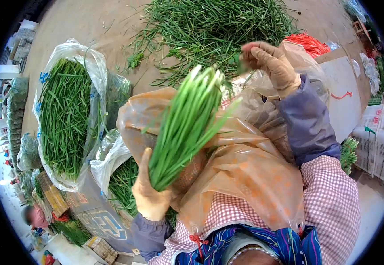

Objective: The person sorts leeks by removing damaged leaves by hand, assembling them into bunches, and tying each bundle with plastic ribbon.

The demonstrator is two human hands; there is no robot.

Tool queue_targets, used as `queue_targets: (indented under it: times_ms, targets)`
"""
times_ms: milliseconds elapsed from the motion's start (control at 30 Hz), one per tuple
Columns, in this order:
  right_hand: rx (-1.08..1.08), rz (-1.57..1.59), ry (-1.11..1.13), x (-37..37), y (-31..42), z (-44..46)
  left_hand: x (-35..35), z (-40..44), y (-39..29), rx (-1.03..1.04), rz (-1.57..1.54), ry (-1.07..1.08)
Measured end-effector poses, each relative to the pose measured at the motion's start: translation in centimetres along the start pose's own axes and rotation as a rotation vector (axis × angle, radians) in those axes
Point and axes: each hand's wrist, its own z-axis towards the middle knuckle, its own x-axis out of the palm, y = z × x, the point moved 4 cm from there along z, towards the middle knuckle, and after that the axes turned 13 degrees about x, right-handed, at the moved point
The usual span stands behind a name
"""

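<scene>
My left hand [151, 198] is closed around the lower, leafy part of a thick bunch of garlic chives [181, 132]. The bunch tilts over my lap, its white stem ends pointing up and away from me. Off to the upper right, my right hand [269, 64] is raised apart from the bunch, with its fingers curled together. A green smear shows beside those fingertips, too blurred to identify. A translucent brown plastic apron [249, 176] covers my lap and knees beneath the bunch.
A large loose heap of chives [218, 26] lies on the floor ahead. Left stands a clear plastic bag [95, 66] filled with greens, and another opened bag [108, 168] is nearer. Red plastic strings [307, 44] and a pale board [340, 88] are at the right.
</scene>
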Motion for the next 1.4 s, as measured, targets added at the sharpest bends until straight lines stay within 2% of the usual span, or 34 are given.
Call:
queue_targets:
  times_ms: [67, 167, 267, 300, 333, 367, 400, 500, 600, 933, 1033, 1100, 1167, 1200, 1267, 1333, 1400]
  targets:
    - [0.105, 0.214, 0.108, 1.4, -1.6, -1.0, -1.6, 1.8, -1.4, 0.143, 0.197, -0.071]
    - [0.321, 0.327, 0.312, 5.1, -4.9, -2.4, -2.8, 3.1, -1.5, 0.239, 0.376, -0.254]
    - [0.586, 0.621, 0.512, 10.0, -10.6, -0.8, -2.3, 2.3, -1.3, 0.217, 0.397, -0.247]
    - [0.621, 0.771, 0.490, 11.4, -11.9, -0.1, -1.7, 1.8, -1.3, 0.305, 0.496, -0.211]
    - [0.652, 0.919, 0.462, 12.8, -12.3, 0.6, -0.7, 0.9, -1.1, 0.310, 0.647, -0.133]
    - [0.626, 0.986, 0.336, 14.3, -11.6, 1.4, 0.1, -0.3, -0.5, 0.291, 0.658, -0.012]
    - [0.600, 1.030, 0.317, 15.0, -11.5, 2.1, 1.0, -1.5, 0.0, 0.270, 0.665, 0.111]
    - [0.510, 1.065, 0.407, 16.0, -11.0, 3.4, 3.2, -3.8, 0.1, 0.221, 0.645, 0.201]
    - [0.460, 1.048, 0.537, 16.3, -10.9, 3.4, 2.9, -3.9, 0.0, 0.265, 0.595, 0.137]
    - [0.371, 1.047, 0.901, 16.8, -10.2, 3.7, 2.8, -4.0, -0.1, 0.311, 0.671, 0.261]
    - [0.382, 1.121, 1.137, 17.1, -8.9, 3.5, 1.8, -3.9, -0.8, 0.280, 0.546, 0.407]
    - [0.386, 1.192, 1.322, 17.4, -7.5, 2.8, 0.1, -2.7, -1.7, 0.234, 0.281, 0.522]
    - [0.366, 1.182, 1.354, 17.3, -7.9, 2.7, -2.5, -1.3, -2.3, 0.104, -0.067, 0.601]
    - [0.357, 1.177, 1.367, 17.1, -8.1, 2.6, -4.0, 0.0, -2.8, 0.109, -0.084, 0.617]
    - [0.329, 1.167, 1.379, 17.0, -7.8, 2.0, -6.6, 1.6, -1.4, 0.201, -0.169, 0.332]
    - [0.294, 1.146, 1.417, 17.2, -7.5, 1.4, -5.7, 4.5, 0.4, 0.289, -0.354, 0.058]
    - [0.330, 1.129, 1.345, 17.4, -6.7, 0.4, 0.3, 7.8, -0.5, 0.138, -0.782, 0.120]
